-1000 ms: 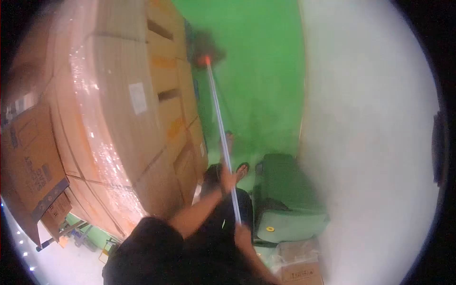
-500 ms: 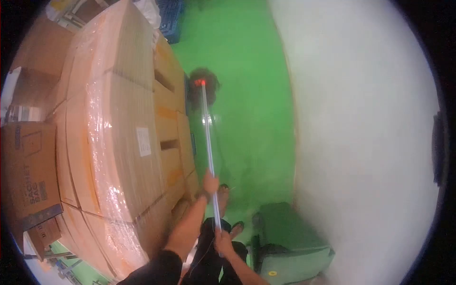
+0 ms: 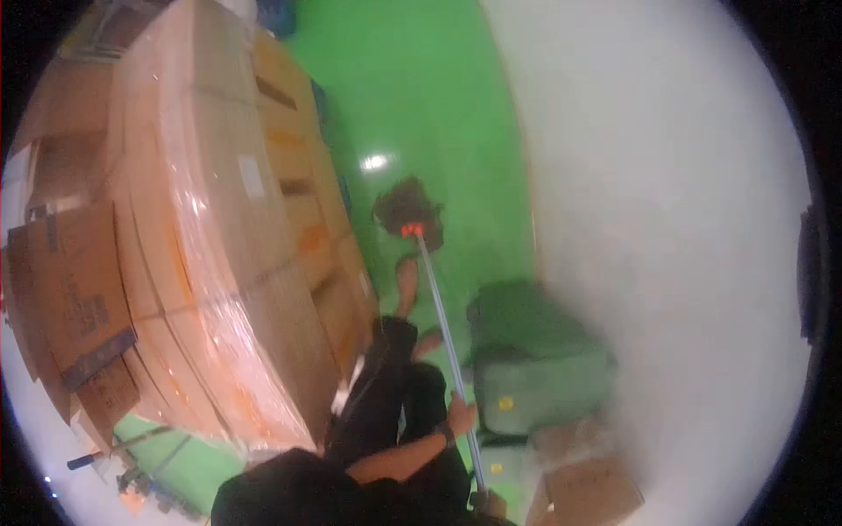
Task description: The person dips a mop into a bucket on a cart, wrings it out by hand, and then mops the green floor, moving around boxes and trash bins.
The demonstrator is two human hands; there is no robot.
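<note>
A mop's dark shaggy head (image 3: 409, 203) lies spread on the green floor, with a red joint where the pole begins. Its long pale pole (image 3: 445, 324) slants down and right toward my body. Partway up the pole, my left hand (image 3: 461, 414) is wrapped round it, a dark band on the wrist. Lower, near the pole's end, my right hand (image 3: 491, 505) is closed on it, partly cut off by the frame's bottom edge. My bare foot (image 3: 406, 273) stands just behind the mop head.
Shrink-wrapped cartons (image 3: 254, 245) are stacked on the left. Green bins (image 3: 544, 386) stand against the white wall (image 3: 649, 219), with an open cardboard box (image 3: 589, 491) below them. Part of a blue pallet (image 3: 319, 103) shows beside the stack.
The mop head has come back closer to my feet and slightly right. Both hands have moved down and right with the pole. My view has shifted, bringing the cardboard box into sight.
</note>
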